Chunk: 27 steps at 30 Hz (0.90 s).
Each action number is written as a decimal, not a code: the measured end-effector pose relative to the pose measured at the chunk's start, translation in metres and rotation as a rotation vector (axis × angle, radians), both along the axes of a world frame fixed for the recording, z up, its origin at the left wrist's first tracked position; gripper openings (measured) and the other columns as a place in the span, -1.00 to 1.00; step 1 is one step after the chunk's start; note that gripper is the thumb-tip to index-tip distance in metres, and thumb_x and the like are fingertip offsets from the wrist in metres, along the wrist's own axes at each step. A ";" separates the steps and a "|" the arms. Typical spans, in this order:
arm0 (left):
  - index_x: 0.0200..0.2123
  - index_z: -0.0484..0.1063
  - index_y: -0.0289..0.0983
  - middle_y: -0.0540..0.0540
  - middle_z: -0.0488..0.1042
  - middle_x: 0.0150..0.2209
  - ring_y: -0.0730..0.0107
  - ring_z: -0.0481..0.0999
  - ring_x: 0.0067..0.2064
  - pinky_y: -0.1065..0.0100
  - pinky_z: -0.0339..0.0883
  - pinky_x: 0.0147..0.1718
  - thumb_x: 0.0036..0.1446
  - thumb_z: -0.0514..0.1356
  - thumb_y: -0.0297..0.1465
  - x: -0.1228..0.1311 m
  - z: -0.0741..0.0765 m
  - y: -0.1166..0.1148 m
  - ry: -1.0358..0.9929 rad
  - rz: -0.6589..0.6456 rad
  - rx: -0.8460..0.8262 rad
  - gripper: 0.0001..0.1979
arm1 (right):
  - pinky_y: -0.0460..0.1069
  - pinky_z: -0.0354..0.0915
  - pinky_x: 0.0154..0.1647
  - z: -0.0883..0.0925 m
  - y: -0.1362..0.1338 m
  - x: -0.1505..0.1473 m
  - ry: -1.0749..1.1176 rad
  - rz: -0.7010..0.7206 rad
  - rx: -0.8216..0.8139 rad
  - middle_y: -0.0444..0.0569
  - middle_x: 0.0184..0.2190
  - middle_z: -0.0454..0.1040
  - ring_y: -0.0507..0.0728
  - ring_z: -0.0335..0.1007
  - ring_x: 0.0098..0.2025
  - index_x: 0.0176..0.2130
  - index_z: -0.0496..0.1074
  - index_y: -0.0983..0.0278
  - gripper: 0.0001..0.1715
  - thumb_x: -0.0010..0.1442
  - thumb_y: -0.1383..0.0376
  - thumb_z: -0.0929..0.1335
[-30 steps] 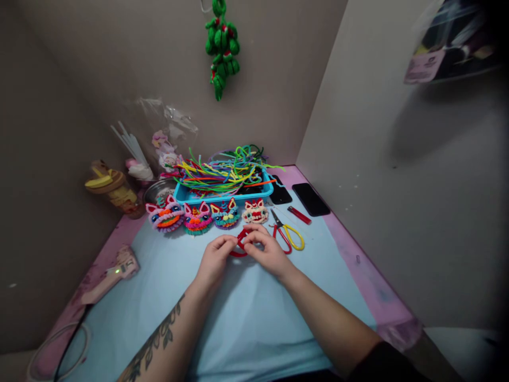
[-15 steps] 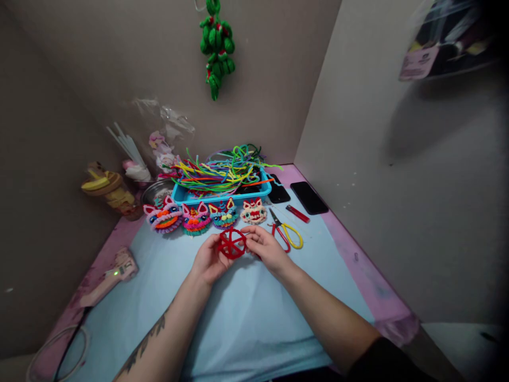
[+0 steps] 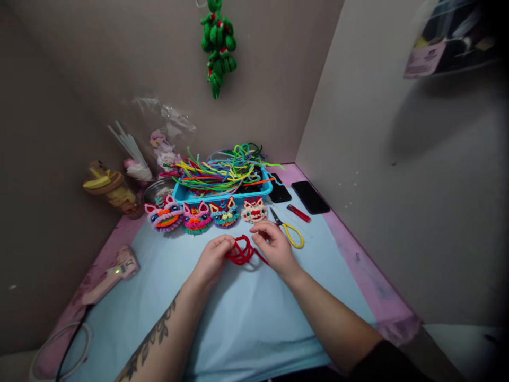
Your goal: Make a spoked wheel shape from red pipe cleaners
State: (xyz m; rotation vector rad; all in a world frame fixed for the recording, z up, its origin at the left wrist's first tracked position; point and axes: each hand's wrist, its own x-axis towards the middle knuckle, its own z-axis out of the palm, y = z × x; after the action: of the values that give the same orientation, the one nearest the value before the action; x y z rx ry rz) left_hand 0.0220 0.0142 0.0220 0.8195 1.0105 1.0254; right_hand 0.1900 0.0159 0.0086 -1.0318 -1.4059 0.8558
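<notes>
Pinching a rounded open frame of fuzzy red stems (image 3: 240, 258) at its 9 o'clock edge: left hand (image 3: 214, 258), grip clamped; frame over pale-blue-covered worktop (image 3: 246, 323). Right hand (image 3: 277, 250) at 3 o'clock, cannot tell if grip is closed

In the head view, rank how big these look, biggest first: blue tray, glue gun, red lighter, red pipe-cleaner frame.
1. Blue tray
2. Glue gun
3. Red pipe-cleaner frame, partly covered by fingers
4. Red lighter

Distances from the camera differ, so true sizes may rank differently.
</notes>
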 end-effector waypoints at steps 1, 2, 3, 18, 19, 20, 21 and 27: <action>-0.59 0.37 -0.34 0.05 0.31 -0.65 0.57 0.24 -0.58 0.50 0.11 -0.55 -0.10 0.25 -0.37 0.000 0.001 -0.001 0.093 -0.026 0.057 -0.83 | 0.03 0.27 -0.17 0.002 -0.001 0.001 -0.075 0.006 0.094 -0.04 -0.28 0.43 0.11 0.35 -0.21 -0.31 0.47 0.20 -0.91 0.12 0.31 0.34; -0.58 0.38 -0.34 0.06 0.32 -0.64 0.56 0.24 -0.57 0.49 0.11 -0.53 -0.10 0.25 -0.36 0.001 0.002 -0.002 0.169 -0.047 0.098 -0.83 | 0.06 0.26 -0.12 0.003 -0.003 0.002 -0.141 0.021 0.178 -0.04 -0.28 0.43 0.12 0.34 -0.18 -0.31 0.49 0.19 -0.90 0.12 0.33 0.35; -0.56 0.38 -0.33 0.06 0.33 -0.63 0.55 0.24 -0.56 0.49 0.12 -0.52 -0.10 0.25 -0.34 0.001 0.002 -0.002 0.227 -0.062 0.126 -0.83 | 0.07 0.25 -0.08 0.004 -0.004 0.003 -0.196 0.040 0.244 -0.04 -0.28 0.43 0.13 0.34 -0.16 -0.31 0.51 0.18 -0.87 0.12 0.35 0.35; -0.54 0.41 -0.32 0.00 0.41 -0.58 0.46 0.32 -0.51 0.45 0.19 -0.47 -0.05 0.24 -0.29 0.002 0.003 -0.005 0.341 -0.108 0.210 -0.80 | 0.14 0.24 -0.06 0.008 -0.006 0.000 -0.314 0.165 0.286 -0.03 -0.28 0.49 0.16 0.34 -0.15 -0.22 0.49 0.15 -0.82 0.11 0.33 0.37; -0.54 0.41 -0.32 0.01 0.41 -0.58 0.47 0.32 -0.52 0.45 0.18 -0.46 -0.05 0.24 -0.29 0.002 0.003 -0.005 0.345 -0.107 0.209 -0.80 | 0.13 0.24 -0.06 0.008 -0.005 0.000 -0.315 0.172 0.283 -0.02 -0.28 0.49 0.16 0.34 -0.14 -0.21 0.49 0.15 -0.82 0.11 0.32 0.37; -0.54 0.41 -0.32 0.02 0.40 -0.58 0.48 0.31 -0.52 0.45 0.17 -0.46 -0.05 0.23 -0.29 0.002 0.004 -0.005 0.347 -0.104 0.208 -0.80 | 0.13 0.24 -0.05 0.008 -0.005 0.000 -0.316 0.176 0.281 -0.02 -0.28 0.49 0.16 0.34 -0.14 -0.21 0.48 0.16 -0.82 0.11 0.32 0.38; -0.53 0.40 -0.32 0.02 0.40 -0.58 0.48 0.30 -0.52 0.45 0.17 -0.46 -0.05 0.23 -0.29 0.002 0.005 -0.005 0.345 -0.101 0.205 -0.80 | 0.12 0.23 -0.05 0.008 -0.005 0.001 -0.316 0.179 0.276 -0.02 -0.27 0.48 0.16 0.34 -0.13 -0.21 0.48 0.17 -0.82 0.11 0.32 0.38; -0.56 0.38 -0.31 0.04 0.35 -0.61 0.50 0.26 -0.53 0.45 0.13 -0.48 -0.05 0.23 -0.25 0.002 0.010 -0.005 0.295 -0.102 0.182 -0.77 | 0.14 0.21 0.02 0.011 -0.005 0.004 -0.312 0.264 0.255 0.01 -0.18 0.45 0.18 0.32 -0.07 -0.12 0.45 0.19 -0.68 0.06 0.32 0.41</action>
State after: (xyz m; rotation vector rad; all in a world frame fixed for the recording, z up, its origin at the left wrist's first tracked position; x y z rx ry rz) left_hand 0.0241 0.0097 0.0319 1.1858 1.1212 0.9349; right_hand 0.1938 0.0113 0.0197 -0.8175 -1.8944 0.6969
